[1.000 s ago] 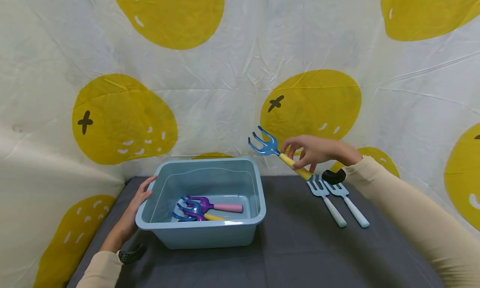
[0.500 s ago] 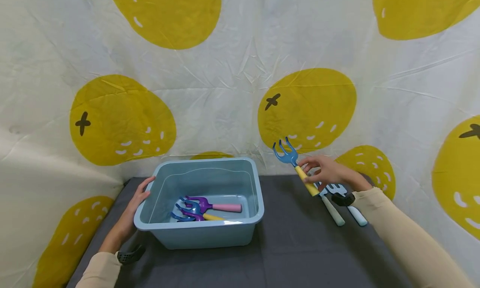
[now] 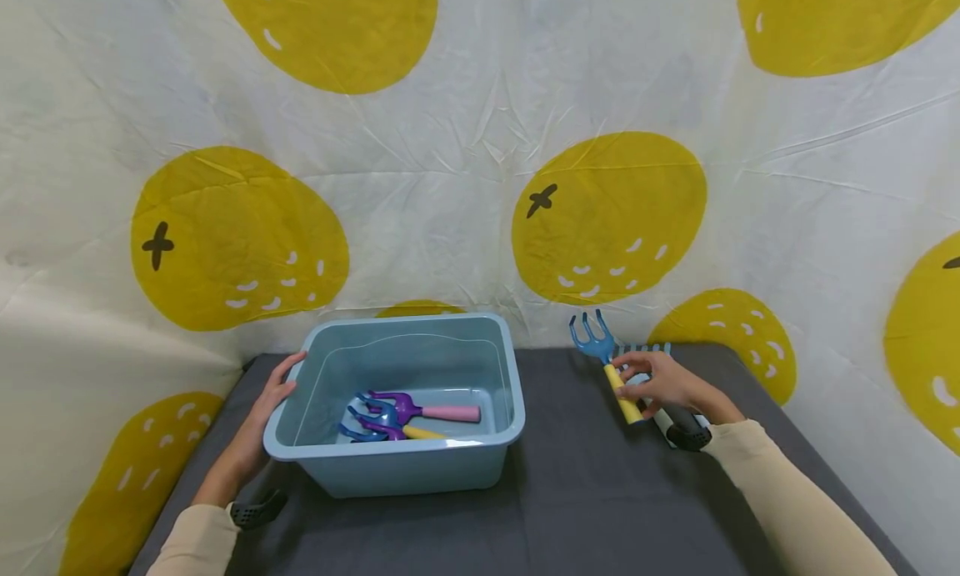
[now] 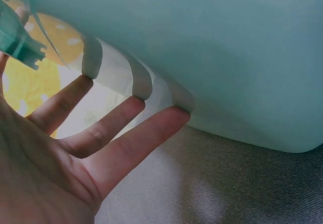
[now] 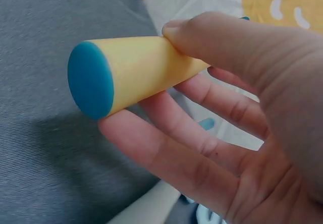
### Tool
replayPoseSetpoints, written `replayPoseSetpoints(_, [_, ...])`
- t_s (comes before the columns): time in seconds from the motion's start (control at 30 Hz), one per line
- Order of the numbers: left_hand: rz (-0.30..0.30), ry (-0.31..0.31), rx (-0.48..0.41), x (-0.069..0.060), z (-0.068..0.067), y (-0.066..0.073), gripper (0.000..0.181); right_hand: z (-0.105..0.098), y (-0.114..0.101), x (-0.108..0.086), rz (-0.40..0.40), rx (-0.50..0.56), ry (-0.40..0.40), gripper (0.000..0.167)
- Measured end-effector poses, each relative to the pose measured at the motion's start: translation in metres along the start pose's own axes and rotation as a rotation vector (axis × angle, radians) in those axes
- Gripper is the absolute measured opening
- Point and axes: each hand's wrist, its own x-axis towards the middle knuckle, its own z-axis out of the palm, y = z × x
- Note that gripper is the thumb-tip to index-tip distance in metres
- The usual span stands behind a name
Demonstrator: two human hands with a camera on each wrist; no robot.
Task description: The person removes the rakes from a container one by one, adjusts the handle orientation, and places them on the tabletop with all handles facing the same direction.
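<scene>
A garden hand fork with blue tines and a yellow handle is pinched in my right hand, tines pointing up and away. In the right wrist view, thumb and fingertips grip the handle near its blue end. Below that hand lie pale blue forks, mostly hidden by it. My left hand rests at the left side of a light blue plastic basin. Its straight fingers touch the basin's outer wall in the left wrist view. Several forks, including a purple one with a pink handle, lie inside.
A dark grey cloth covers the table. Behind it hangs a white curtain printed with yellow fruit shapes, close to the table's back edge. Dark bands circle both wrists.
My right hand has moved down and to the right with the fork, over the pale forks, and the fork now stands more upright. The left hand stays at the basin; the view shifts slightly.
</scene>
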Motion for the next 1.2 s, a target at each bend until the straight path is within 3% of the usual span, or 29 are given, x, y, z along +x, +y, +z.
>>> replayPoseSetpoints(0.43, [-0.012,0.001,-0.010,0.001,-0.002,-0.001,0.059,0.025,0.021,-0.003,0.085,0.037,-0.029,0.054])
replayPoseSetpoints(1.2, [-0.005,-0.004,-0.025,-0.006,-0.002,0.002,0.058,0.036,0.003,-0.011,0.167,-0.052,-0.026,0.049])
